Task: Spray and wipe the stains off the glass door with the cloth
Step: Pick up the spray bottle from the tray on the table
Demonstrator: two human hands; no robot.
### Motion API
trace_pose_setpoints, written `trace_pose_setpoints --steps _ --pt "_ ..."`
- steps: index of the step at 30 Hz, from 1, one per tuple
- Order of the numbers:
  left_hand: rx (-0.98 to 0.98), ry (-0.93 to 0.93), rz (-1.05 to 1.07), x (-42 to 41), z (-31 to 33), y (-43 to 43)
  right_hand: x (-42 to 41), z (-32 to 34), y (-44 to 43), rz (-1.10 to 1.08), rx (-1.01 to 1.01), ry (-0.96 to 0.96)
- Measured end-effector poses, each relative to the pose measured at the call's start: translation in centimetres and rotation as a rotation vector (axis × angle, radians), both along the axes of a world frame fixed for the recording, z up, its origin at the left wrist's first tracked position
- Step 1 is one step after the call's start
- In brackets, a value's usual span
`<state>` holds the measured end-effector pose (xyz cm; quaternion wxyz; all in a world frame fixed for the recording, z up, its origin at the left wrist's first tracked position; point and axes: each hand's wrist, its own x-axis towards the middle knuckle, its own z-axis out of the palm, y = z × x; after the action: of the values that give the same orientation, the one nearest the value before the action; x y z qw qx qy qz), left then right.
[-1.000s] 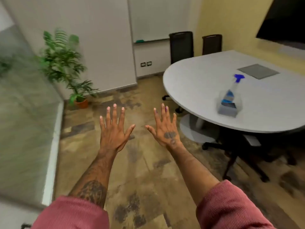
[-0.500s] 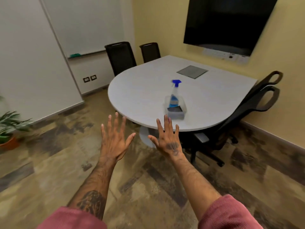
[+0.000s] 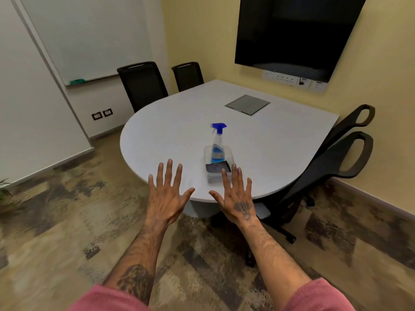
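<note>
A clear spray bottle (image 3: 217, 144) with a blue trigger head and blue liquid stands upright in a small clear plastic tub (image 3: 207, 176) near the front edge of the white table (image 3: 170, 135). A dark folded cloth (image 3: 216, 168) lies in the tub in front of the bottle. My left hand (image 3: 167, 194) and my right hand (image 3: 235, 198) are stretched out palms down with fingers spread, holding nothing. My right fingertips overlap the tub's near edge in the view. The glass door is out of view.
Two black chairs (image 3: 143, 86) stand behind the table and two more (image 3: 332, 162) at its right side. A dark screen (image 3: 292, 32) hangs on the yellow wall. A whiteboard (image 3: 94, 37) is on the left wall. A grey hatch (image 3: 247, 104) is set into the tabletop.
The view has swung right, away from the glass panel and plant, and closer to the table. Both hands stay spread and empty, and now overlap the table's front edge.
</note>
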<state>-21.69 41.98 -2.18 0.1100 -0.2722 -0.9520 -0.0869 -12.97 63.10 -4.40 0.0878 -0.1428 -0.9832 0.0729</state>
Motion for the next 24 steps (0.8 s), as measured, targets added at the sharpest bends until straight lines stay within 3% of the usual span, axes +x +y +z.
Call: trace_pose_setpoints --steps 13,24 --pt "-0.026 -0.027 -0.095 -13.9 -3.2 8.7 -12.1 -2.7 8.3 -0.081 -0.032 0.000" --pt "0.028 -0.158 -0.125 -23.4 -5.5 14.7 -22.4 -5.7 13.3 -0.178 -0.247 0.006"
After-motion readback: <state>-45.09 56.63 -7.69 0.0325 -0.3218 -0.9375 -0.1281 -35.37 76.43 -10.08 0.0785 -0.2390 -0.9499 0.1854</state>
